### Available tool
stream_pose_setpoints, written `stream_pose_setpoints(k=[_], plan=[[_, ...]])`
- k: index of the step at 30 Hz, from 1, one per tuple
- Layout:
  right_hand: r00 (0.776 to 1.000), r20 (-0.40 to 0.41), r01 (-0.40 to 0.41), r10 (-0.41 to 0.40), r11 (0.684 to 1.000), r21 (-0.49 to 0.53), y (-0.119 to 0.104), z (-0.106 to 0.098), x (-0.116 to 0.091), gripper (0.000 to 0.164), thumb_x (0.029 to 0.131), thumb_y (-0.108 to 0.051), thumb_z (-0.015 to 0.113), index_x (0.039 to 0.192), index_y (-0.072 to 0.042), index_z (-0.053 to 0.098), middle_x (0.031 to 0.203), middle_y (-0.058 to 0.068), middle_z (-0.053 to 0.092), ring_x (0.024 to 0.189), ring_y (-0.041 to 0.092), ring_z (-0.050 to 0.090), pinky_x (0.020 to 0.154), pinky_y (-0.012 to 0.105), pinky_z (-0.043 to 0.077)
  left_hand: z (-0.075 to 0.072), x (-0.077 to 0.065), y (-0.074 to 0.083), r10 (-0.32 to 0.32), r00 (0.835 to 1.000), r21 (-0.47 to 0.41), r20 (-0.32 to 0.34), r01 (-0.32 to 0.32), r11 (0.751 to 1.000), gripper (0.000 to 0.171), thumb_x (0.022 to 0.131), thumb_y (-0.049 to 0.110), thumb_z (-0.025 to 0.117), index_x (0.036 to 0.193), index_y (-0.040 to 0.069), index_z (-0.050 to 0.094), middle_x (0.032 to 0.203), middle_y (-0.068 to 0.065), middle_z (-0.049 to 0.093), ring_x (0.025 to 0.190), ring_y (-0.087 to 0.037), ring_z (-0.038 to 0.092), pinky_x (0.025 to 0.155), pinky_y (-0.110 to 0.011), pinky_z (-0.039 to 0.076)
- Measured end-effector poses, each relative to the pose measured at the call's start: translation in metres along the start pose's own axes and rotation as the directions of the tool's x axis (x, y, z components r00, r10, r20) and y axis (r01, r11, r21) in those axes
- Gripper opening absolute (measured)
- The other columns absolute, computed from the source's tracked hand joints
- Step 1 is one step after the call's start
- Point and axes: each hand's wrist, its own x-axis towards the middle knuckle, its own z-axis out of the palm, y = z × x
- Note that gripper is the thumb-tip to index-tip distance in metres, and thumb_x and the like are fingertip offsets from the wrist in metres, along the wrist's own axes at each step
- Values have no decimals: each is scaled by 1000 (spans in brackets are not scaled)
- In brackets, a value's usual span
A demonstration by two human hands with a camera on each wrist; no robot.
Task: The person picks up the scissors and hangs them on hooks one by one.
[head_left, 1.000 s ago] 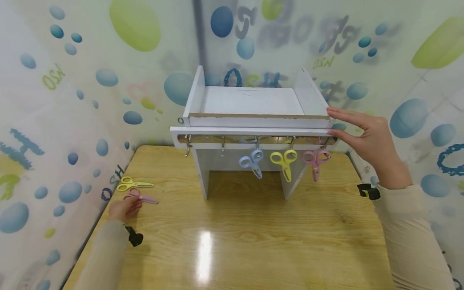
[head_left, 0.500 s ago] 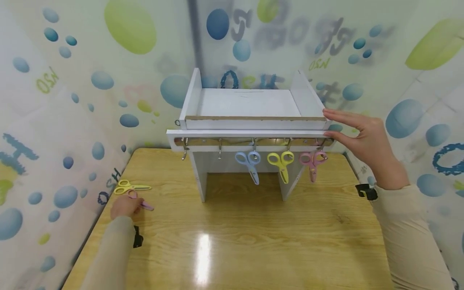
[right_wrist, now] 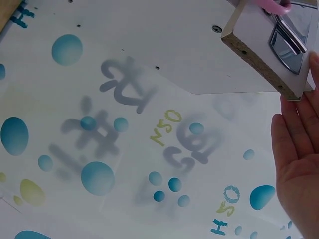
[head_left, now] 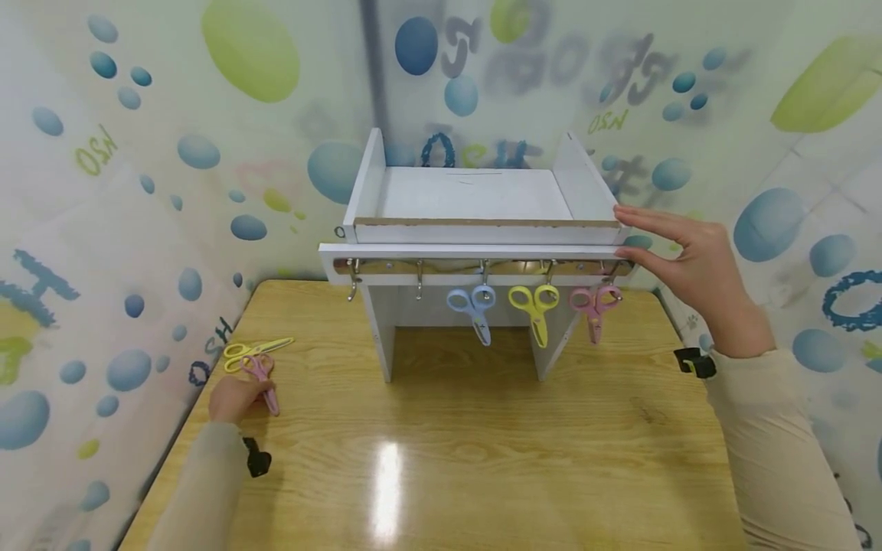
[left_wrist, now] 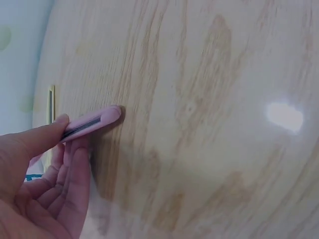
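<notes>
The left hand (head_left: 236, 398) pinches loose pink scissors (head_left: 272, 401) at the left of the bench (head_left: 482, 459); loose yellow scissors (head_left: 272, 347) lie behind. Two left hooks (head_left: 419, 283) carry none; blue scissors (head_left: 478, 323), hung yellow scissors (head_left: 540, 329) and hung pink scissors (head_left: 596, 327) already fill three. The right hand (head_left: 704, 260), thumb and fingers parted, holds a corner of the white shelf (head_left: 475, 195).

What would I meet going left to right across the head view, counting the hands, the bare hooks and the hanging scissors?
Left hand pinching the lower pink scissors, first bare hook, second bare hook, hanging blue scissors, hanging yellow scissors, hanging pink scissors, right hand.
</notes>
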Motion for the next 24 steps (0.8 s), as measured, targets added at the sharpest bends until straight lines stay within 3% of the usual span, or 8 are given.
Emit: stream_pose_setpoints(k=[5, 7, 10, 13, 14, 17, 21, 24], plan=[[1000, 6, 12, -12, 1000, -2, 1, 1, 0, 65, 64, 16, 83, 124, -7, 71, 123, 16, 70, 117, -15, 57, 93, 3, 44, 2, 0, -9, -4, 1000, -110, 20, 6, 994, 42, 91, 35, 70, 78, -4, 77, 66, -7, 73, 71, -18, 62, 69, -28, 40], [1000, 5, 17, -17, 1000, -6, 1, 0, 0, 65, 64, 16, 83, 124, -7, 71, 123, 16, 70, 118, -15, 57, 93, 3, 43, 2, 1, -10, -27, 999, -205, 39, 34, 978, 40, 92, 35, 70, 78, -2, 77, 62, 2, 71, 66, -7, 59, 67, -22, 43], [1000, -1, 24, -24, 1000, -8, 2, 0, 0, 66, 64, 17, 83, 124, -6, 71, 123, 17, 70, 118, -15, 56, 95, 4, 43, -2, 2, -6, -51, 995, -411, 87, 82, 908, 33, 94, 29, 69, 81, -1, 75, 60, 11, 67, 61, 3, 61, 63, -15, 52], [1000, -5, 22, -22, 1000, -2, 2, 1, 0, 65, 63, 18, 82, 123, -5, 71, 123, 17, 70, 118, -15, 57, 97, 4, 44, -12, -1, 6, -76, 987, -612, 140, 147, 777, 19, 95, 22, 68, 81, 9, 68, 61, 15, 65, 59, 4, 65, 61, -14, 57], [1000, -5, 18, -18, 1000, 0, 2, 1, 0, 65, 63, 18, 82, 123, -5, 71, 123, 17, 70, 118, -14, 57, 97, 5, 44, -16, -2, 11, -73, 987, -642, 146, 151, 752, 18, 95, 21, 68, 82, 9, 68, 61, 15, 65, 59, 4, 65, 62, -14, 58], [1000, -2, 8, -8, 1000, 5, 1, 1, -1, 64, 63, 18, 82, 123, -4, 71, 123, 16, 70, 118, -14, 57, 99, 6, 44, -29, -10, 28, -50, 990, -707, 134, 130, 695, 14, 94, 20, 69, 86, 11, 65, 64, 15, 65, 62, 4, 66, 65, -14, 58], [1000, -5, 8, -8, 1000, 11, 1, 1, -1, 65, 63, 18, 82, 123, -4, 71, 123, 16, 70, 118, -13, 58, 101, 7, 44, -48, -21, 50, 77, 995, -743, 68, -1, 670, 12, 93, 20, 70, 82, 17, 67, 69, 17, 67, 65, 4, 67, 65, -12, 58], [1000, -6, 4, -4, 1000, 13, 1, 1, -1, 64, 63, 18, 82, 123, -4, 71, 124, 16, 70, 118, -13, 58, 101, 7, 44, -62, -32, 70, 186, 982, -783, 17, -102, 613, 19, 94, 17, 70, 76, 23, 68, 72, 16, 69, 66, 4, 68, 64, -11, 57]])
